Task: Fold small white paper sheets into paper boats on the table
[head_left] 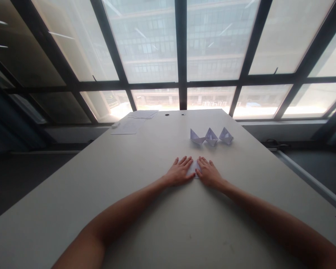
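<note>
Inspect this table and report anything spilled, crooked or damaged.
Nothing looks spilled. Loose sheets at the far left overlap unevenly instead of being squarely stacked, and faint dark marks spot the near tabletop. The three folded papers look undamaged.

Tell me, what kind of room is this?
It's probably an office or meeting room, though I can't be sure: there's a big white table, wide dark-framed windows facing another building, and paper sheets near the table's far end.
</note>
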`<state>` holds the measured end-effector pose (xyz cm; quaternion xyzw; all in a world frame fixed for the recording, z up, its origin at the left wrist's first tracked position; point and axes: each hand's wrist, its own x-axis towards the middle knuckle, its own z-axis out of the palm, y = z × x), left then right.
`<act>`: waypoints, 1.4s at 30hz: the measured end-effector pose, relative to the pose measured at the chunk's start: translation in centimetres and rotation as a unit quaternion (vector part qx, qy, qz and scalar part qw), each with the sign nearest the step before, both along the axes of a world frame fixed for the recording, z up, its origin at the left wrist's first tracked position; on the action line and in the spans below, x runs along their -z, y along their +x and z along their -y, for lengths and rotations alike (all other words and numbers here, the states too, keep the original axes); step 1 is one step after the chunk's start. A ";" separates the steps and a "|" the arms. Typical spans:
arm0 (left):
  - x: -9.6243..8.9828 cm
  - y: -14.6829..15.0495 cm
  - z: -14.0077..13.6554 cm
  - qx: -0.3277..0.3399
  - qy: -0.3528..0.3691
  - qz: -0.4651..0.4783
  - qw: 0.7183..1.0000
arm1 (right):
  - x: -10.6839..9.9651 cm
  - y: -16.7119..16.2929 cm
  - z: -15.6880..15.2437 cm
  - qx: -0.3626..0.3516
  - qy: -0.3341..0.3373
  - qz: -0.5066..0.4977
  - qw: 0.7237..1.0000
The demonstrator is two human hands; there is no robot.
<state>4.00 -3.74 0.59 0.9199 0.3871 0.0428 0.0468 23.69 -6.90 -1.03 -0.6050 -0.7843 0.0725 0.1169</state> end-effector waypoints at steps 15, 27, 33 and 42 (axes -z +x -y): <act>0.1 0.0 0.0 0.006 0.000 0.012 1.000 | -0.5 -0.1 0.2 -0.089 0.047 -0.029 0.994; -0.1 0.0 0.0 0.004 -0.003 0.007 1.000 | -0.8 -0.3 0.4 -0.050 0.002 0.008 0.999; -0.2 0.0 0.1 0.006 -0.003 -0.003 1.000 | -0.6 -0.2 0.2 -0.039 -0.004 0.010 0.999; -0.2 0.0 0.0 0.007 -0.009 -0.002 1.000 | -0.1 0.5 -0.2 -0.102 0.006 -0.008 0.995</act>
